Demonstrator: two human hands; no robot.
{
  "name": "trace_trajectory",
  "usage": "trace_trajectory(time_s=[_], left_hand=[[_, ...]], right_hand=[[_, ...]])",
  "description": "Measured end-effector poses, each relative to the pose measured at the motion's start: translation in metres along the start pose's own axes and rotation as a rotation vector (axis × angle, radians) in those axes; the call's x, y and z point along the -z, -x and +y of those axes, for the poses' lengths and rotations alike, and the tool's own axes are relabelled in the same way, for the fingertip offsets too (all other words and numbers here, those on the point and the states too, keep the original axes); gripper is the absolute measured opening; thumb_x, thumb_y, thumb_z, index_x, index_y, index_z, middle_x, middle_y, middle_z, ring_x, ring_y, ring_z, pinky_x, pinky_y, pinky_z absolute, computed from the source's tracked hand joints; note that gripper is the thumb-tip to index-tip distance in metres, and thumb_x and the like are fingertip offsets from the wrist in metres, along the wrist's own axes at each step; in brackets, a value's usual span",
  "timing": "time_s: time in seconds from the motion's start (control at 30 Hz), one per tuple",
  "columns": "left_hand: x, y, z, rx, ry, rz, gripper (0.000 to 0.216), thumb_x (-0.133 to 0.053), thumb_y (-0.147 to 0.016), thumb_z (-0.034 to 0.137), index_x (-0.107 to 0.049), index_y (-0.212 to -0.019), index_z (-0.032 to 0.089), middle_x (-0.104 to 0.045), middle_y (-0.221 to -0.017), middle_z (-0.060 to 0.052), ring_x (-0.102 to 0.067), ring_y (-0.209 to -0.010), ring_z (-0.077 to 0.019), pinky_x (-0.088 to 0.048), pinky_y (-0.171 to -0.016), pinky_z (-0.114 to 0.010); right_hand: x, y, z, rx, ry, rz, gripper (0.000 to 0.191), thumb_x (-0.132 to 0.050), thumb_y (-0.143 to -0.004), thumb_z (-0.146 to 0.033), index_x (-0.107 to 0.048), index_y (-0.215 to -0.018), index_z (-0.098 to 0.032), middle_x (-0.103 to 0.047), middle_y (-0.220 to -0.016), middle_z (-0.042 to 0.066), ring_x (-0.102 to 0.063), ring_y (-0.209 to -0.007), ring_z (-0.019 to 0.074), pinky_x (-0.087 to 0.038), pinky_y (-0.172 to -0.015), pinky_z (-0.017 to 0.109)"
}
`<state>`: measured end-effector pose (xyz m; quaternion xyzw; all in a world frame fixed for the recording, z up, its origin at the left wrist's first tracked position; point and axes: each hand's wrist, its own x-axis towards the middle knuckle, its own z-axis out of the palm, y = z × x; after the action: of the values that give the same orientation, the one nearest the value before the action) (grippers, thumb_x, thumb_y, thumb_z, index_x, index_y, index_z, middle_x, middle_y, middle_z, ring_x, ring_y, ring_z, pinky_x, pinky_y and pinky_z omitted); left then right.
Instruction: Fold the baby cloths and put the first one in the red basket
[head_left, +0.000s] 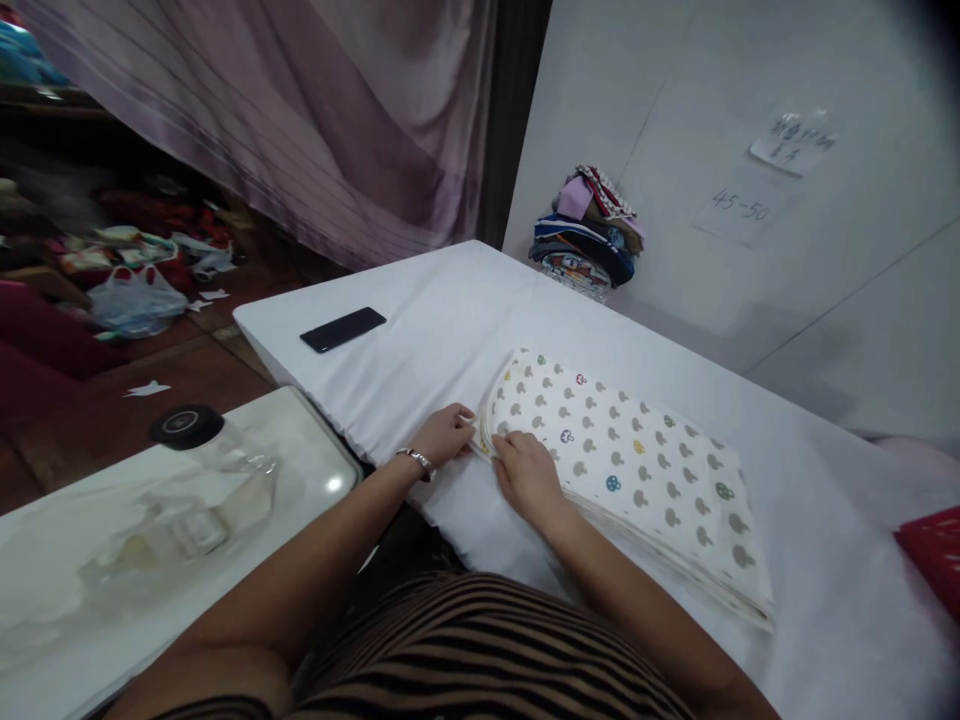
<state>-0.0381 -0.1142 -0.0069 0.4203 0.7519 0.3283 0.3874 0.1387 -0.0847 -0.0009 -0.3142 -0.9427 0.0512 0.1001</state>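
A stack of cream cloth pieces printed with small mushrooms (637, 470) lies on a white padded table (450, 310). My left hand (446, 435), with a bracelet at the wrist, pinches the near-left corner of the stack. My right hand (529, 480) rests on top of the stack beside that corner, fingers bent down onto the cloth edges.
A black phone (343, 329) lies at the table's far left. A pile of folded coloured clothes (589, 235) stands against the white wall. A clear bottle with a black cap (187, 480) lies on a white surface at left. Something red (934, 555) sits at right.
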Motion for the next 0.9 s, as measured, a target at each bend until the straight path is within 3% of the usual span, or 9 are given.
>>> trace_trajectory(time_s=[0.13, 0.23, 0.37, 0.5, 0.67, 0.8, 0.9], left_hand=[[0.004, 0.003, 0.008, -0.173, -0.287, 0.136, 0.025, -0.048, -0.080, 0.041, -0.060, -0.087, 0.020, -0.068, -0.085, -0.003, -0.062, -0.076, -0.0158, -0.045, -0.068, -0.025], [0.002, -0.002, 0.017, -0.170, -0.373, 0.141, 0.036, -0.042, -0.082, 0.051, -0.060, -0.085, 0.020, -0.068, -0.086, -0.005, -0.061, -0.081, -0.0186, -0.043, -0.070, -0.028], [-0.005, -0.013, 0.026, -0.131, -0.463, 0.127, 0.032, -0.049, -0.078, 0.045, -0.059, -0.092, 0.018, -0.067, -0.090, -0.006, -0.061, -0.082, -0.0197, -0.042, -0.070, -0.028], [-0.007, -0.020, 0.025, -0.155, -0.544, 0.130, 0.021, -0.049, -0.077, 0.034, -0.058, -0.087, 0.018, -0.066, -0.090, -0.006, -0.060, -0.080, -0.0185, -0.041, -0.067, -0.027], [-0.003, -0.034, 0.027, -0.199, -0.558, 0.138, 0.033, -0.046, -0.079, 0.046, -0.058, -0.093, 0.018, -0.066, -0.093, -0.007, -0.060, -0.082, -0.0189, -0.042, -0.069, -0.028], [0.000, -0.065, 0.044, -0.210, -0.587, 0.138, 0.040, -0.037, -0.085, 0.048, -0.062, -0.091, 0.018, -0.067, -0.094, -0.008, -0.061, -0.086, -0.0200, -0.042, -0.072, -0.029], [-0.001, -0.087, 0.056, -0.226, -0.617, 0.117, 0.042, -0.032, -0.087, 0.046, -0.062, -0.089, 0.018, -0.068, -0.094, -0.009, -0.061, -0.087, -0.0203, -0.042, -0.072, -0.029]], right_hand=[[-0.001, 0.000, -0.001, 0.002, 0.007, 0.000, 0.028, -0.043, -0.088, -0.023, -0.053, -0.114, -0.020, -0.055, -0.098, 0.009, -0.047, -0.090, 0.0216, -0.039, -0.078, 0.034], [-0.001, 0.000, -0.003, 0.006, 0.010, 0.016, 0.028, -0.044, -0.087, -0.021, -0.053, -0.113, -0.020, -0.055, -0.097, 0.008, -0.047, -0.090, 0.0213, -0.039, -0.077, 0.033], [-0.001, 0.001, -0.007, 0.001, 0.015, 0.037, 0.028, -0.045, -0.086, -0.020, -0.053, -0.113, -0.019, -0.055, -0.097, 0.008, -0.048, -0.090, 0.0217, -0.040, -0.076, 0.033], [0.004, 0.006, -0.002, 0.020, -0.086, 0.045, 0.030, -0.051, -0.082, -0.020, -0.054, -0.111, -0.018, -0.057, -0.100, 0.008, -0.049, -0.093, 0.0211, -0.042, -0.081, 0.034], [0.010, 0.012, 0.025, 0.000, -0.272, 0.179, 0.029, -0.048, -0.083, -0.019, -0.059, -0.110, -0.017, -0.060, -0.108, 0.009, -0.051, -0.102, 0.0203, -0.043, -0.090, 0.035], [0.017, 0.018, 0.055, -0.063, -0.237, 0.266, 0.036, -0.046, -0.085, -0.024, -0.057, -0.118, -0.019, -0.055, -0.123, 0.010, -0.048, -0.115, 0.0235, -0.040, -0.098, 0.042], [0.026, 0.031, 0.094, -0.194, -0.159, 0.263, 0.040, -0.045, -0.086, -0.032, -0.055, -0.123, -0.020, -0.049, -0.132, 0.010, -0.041, -0.124, 0.0262, -0.036, -0.101, 0.046]])
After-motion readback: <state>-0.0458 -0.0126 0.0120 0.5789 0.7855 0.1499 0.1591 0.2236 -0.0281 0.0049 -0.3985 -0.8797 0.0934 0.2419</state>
